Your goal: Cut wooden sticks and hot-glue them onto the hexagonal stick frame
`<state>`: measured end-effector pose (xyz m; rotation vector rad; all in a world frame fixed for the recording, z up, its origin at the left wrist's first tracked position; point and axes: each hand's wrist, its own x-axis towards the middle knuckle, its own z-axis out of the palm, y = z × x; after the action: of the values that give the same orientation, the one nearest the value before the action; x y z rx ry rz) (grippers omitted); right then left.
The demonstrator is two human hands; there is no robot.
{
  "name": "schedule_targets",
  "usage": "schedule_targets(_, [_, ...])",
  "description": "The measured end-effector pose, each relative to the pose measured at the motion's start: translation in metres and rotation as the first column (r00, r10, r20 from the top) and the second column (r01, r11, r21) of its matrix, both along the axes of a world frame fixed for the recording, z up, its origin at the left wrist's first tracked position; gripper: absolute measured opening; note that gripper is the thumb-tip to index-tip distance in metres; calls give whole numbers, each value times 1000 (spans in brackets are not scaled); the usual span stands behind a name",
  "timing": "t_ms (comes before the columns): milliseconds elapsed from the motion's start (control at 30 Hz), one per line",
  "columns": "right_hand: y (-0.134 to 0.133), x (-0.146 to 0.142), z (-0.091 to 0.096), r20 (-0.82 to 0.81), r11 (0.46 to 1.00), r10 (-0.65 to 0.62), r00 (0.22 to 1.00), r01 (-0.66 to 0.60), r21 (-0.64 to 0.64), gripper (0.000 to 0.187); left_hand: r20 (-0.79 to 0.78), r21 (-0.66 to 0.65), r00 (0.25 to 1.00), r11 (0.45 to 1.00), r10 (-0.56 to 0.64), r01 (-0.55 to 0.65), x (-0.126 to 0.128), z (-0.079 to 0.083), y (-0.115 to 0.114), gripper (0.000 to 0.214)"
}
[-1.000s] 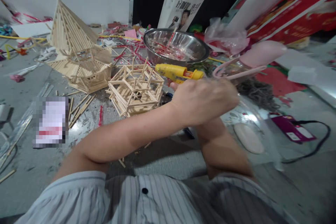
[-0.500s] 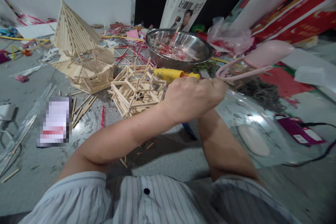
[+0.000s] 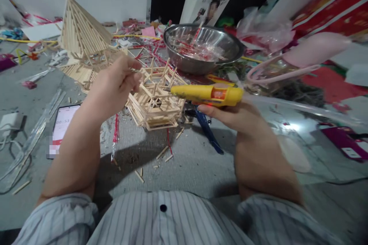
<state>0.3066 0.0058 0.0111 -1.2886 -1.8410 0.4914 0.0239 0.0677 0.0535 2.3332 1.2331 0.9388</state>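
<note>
My right hand (image 3: 244, 116) is closed round a yellow glue gun (image 3: 198, 93), its nozzle pointing left over the near side of an open frame of wooden sticks (image 3: 155, 113). The frame is many-sided, with short sticks standing up from its top. At its upper left, my left hand (image 3: 116, 84) has its fingers pinched together; whatever they hold is too small to make out. Behind that hand rises a stick-built tower (image 3: 83, 34) with a pointed roof, its lower part partly hidden. Blue-handled pliers (image 3: 207, 128) lie under the glue gun.
A steel bowl (image 3: 186, 61) with red-and-clear wrappers stands behind the frame. Left lies a phone (image 3: 63, 122), with a white charger (image 3: 12, 125) beyond it. A purple box (image 3: 342, 143) and a pink loop-handled item (image 3: 313, 53) are on the right. Stick offcuts litter the tabletop (image 3: 178, 176).
My hands, together at the glue gun before, have moved apart. The left went left to the frame's top. The glue gun now shows fully in my right hand. The view shifted slightly.
</note>
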Motion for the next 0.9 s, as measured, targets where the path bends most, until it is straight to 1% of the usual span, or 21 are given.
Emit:
schedule_targets(67, [1,-4,-1,75,999,36,997,-35,-12,30,18,-47,1000,999,-11,12,-1,-5,4,20])
schedule_targets(133, [3,-7,-5,131,998,34,991,-28,-51,34,14,-56,1000,998,15,-14,3,-9,6,21])
schedule_targets(233, [8,-8,-15,194,999,16,981,-6,-52,39,-13,-14,997,997,74,-74,11,-12,9,18])
schedule_targets(333, [11,-9,-24,201,999,12,980,-4,-41,43,-44,57,992,992,119,-116,15,-15,13,14])
schedule_targets(467, [13,-13,-29,187,998,-3,982,13,-53,48,-39,49,996,996,80,-78,13,-21,17,15])
schedule_targets(600, [13,-16,-30,159,999,-27,987,34,-37,50,-19,62,998,996,59,-58,11,-23,19,15])
schedule_targets(800, [12,-18,-27,222,996,-25,975,44,-80,52,-12,72,999,996,51,-50,13,-23,19,13])
schedule_targets(900, [12,-18,-28,218,994,-36,975,58,-94,52,-29,70,998,996,58,-56,13,-22,18,12])
